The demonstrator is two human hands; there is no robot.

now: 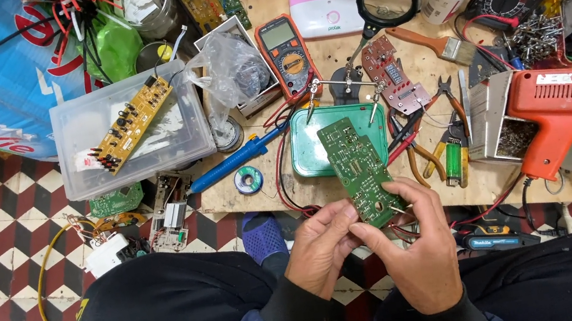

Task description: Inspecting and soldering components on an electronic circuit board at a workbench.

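Both hands pinch a green circuit board (359,171), held tilted above the lap at the counter (305,187) edge: the left hand (322,247) grips its lower end with curled fingers, the right hand (417,246) clamps the same end from the other side. A teal tray (311,151) lies just behind, an orange heat gun (555,111) to the right.

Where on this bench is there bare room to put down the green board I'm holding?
Bare wood lies between the blue soldering iron, solder spool and teal tray. The tray's left half is free. Right of it, pliers and orange heat gun crowd it.
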